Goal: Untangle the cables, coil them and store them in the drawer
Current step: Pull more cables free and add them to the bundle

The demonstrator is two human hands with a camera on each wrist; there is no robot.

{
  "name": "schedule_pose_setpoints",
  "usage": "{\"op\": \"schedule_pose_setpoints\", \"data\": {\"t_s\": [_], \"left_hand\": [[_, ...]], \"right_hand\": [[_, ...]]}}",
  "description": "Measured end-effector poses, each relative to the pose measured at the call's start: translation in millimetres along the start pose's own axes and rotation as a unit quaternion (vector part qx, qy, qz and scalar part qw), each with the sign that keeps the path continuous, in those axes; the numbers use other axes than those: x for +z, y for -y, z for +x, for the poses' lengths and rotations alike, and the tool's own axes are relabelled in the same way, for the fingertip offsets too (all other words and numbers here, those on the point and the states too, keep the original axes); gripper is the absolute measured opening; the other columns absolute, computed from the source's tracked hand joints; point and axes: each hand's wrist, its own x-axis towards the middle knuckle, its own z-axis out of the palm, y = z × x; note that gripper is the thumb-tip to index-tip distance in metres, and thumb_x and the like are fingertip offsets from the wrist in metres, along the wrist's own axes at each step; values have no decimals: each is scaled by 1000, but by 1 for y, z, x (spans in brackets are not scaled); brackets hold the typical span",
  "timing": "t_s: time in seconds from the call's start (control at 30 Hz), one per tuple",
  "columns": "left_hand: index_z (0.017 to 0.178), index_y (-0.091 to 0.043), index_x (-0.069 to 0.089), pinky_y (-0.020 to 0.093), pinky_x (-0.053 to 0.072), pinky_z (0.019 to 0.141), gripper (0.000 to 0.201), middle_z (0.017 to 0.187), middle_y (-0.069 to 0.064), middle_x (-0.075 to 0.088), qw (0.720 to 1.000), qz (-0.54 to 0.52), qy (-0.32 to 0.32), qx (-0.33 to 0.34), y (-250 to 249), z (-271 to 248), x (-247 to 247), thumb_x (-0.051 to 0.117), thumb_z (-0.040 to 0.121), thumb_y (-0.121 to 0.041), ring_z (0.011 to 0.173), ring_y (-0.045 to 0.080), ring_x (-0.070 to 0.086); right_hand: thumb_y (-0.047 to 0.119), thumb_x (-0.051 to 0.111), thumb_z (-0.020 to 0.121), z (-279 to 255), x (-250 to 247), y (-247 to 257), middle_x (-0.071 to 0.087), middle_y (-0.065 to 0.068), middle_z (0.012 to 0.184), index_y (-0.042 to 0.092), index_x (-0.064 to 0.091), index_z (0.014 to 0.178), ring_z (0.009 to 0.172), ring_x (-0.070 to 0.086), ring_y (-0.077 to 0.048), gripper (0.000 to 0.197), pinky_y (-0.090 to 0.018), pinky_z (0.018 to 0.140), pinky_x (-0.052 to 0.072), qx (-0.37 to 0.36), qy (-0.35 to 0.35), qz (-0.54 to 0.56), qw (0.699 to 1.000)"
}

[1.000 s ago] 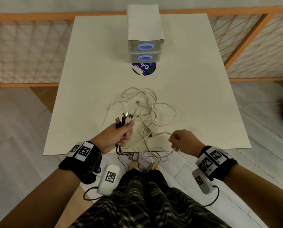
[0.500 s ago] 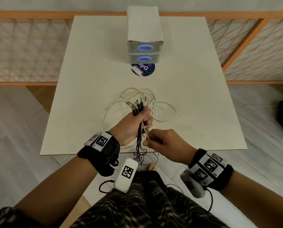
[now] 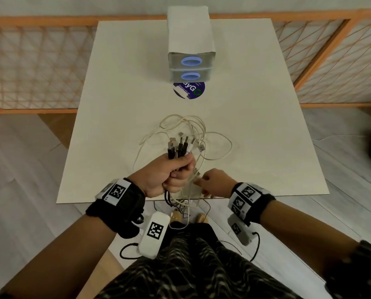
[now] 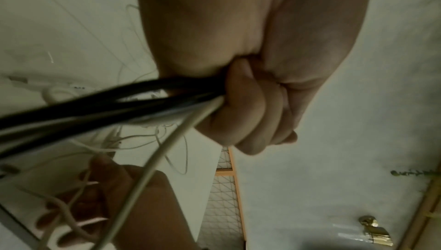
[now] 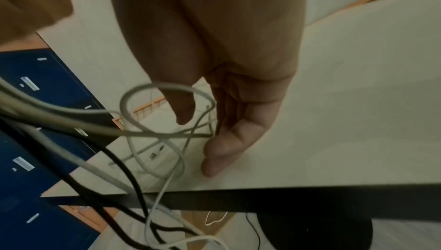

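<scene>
Cables (image 3: 181,147) bunched in left hand (image 3: 169,175) grip, right hand (image 3: 214,183) loose among white loops; drawer unit (image 3: 190,59) and round sticker (image 3: 189,90) sit further back on table (image 3: 266,126).

Head view looking down over pale rectangular table (image 3: 255,130), both wrist views close beneath the hands, all sharing tangled white and black cables (image 3: 193,134).

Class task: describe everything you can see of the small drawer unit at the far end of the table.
The drawer unit is a narrow, pale grey box, plastic by its look. It holds two stacked drawers, both closed, each with a blue ring pull. It stands upright on the white table, partly covering a round purple sticker. No hand touches it.
</scene>
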Motion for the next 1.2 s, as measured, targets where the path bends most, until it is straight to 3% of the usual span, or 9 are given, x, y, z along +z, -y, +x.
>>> {"op": "schedule_pose_setpoints", "data": {"t_s": [0.1, 0.2, 0.33, 0.5, 0.63, 0.77, 0.87, 0.97, 1.2], "left_hand": [[67, -18, 55, 8, 16, 35, 36, 47, -10, 30, 999, -28, 22, -4, -7, -4, 2, 40, 94, -37, 33, -2, 22], [67, -18, 55, 9, 17, 35, 37, 48, -10, 31, 999, -38, 26, -3, -11, -12, -3, 36, 93, -36, 34, -3, 23], [68, -17, 54, 11, 14, 35, 33, 49, -9, 29, 1000, -9, 8, -21, -6, -19, -15, 44, 91, -39, 34, -1, 20], [71, -14, 50, 11, 14, 34, 31, 49, -7, 25, 992, 61, -62, -91, 13, -28, -36, 45, 93, -35, 35, 1, 17], [73, -12, 49, 12, 15, 33, 28, 48, -7, 25, 978, 115, -74, -157, 31, -29, -45, 46, 93, -31, 35, 2, 17], [76, -10, 53, 15, 15, 34, 27, 49, -6, 31, 961, 183, -131, -163, 39, -19, -41, 49, 97, -27, 36, 3, 20], [80, -8, 60, 15, 17, 35, 24, 57, -3, 53, 964, 177, -171, -104, 30, -4, -30, 55, 94, -26, 36, 3, 23], [86, -8, 66, 15, 18, 34, 22, 84, 5, 73, 971, 148, -172, -75, 19, 22, -10, 56, 93, -26, 35, 3, 22], [89, -8, 67, 13, 18, 31, 32, 100, 10, 74, 973, 91, -173, -122, 13, 68, 23, 55, 93, -37, 34, 3, 20]], "right_hand": [[44, 43, 95, 10, 6, 9, 71, -12, 73, 5, 64, 71, 57, 63, -17, 50, -30, 67, 55, 40, -2, 140, 989], [29, 41, 97, 9, 0, 11, 70, -11, 75, 2, 63, 84, 61, 61, -22, 37, -25, 58, 48, 85, 5, 343, 935], [9, 52, 90, 2, -16, 5, 56, 1, 65, 8, 59, 90, 54, 47, -10, 8, -13, 49, 36, 91, 16, 401, 912], [15, 56, 92, -1, -45, -14, 55, -1, 59, 8, 60, 85, 47, 42, -9, 10, -23, 55, 46, 130, -4, 468, 874], [20, 58, 92, -9, -60, -15, 56, 1, 57, 12, 61, 90, 49, 33, -9, 9, -22, 60, 43, 120, 0, 452, 884], [14, 55, 92, -24, -66, -9, 54, -1, 64, 9, 61, 90, 55, 36, -8, 8, -18, 56, 40, 86, 4, 524, 847], [16, 58, 91, -36, -69, -5, 53, -2, 64, 4, 61, 93, 55, 37, -9, 12, -16, 50, 37, 39, -39, 484, 874], [20, 59, 91, -44, -65, 3, 51, -4, 65, 2, 60, 88, 53, 41, -11, 18, -18, 50, 39, 13, -99, 393, 914], [26, 52, 94, -45, -56, 17, 58, -1, 67, 5, 61, 86, 54, 48, -11, 24, -22, 49, 38, -7, -242, 244, 939]]}}
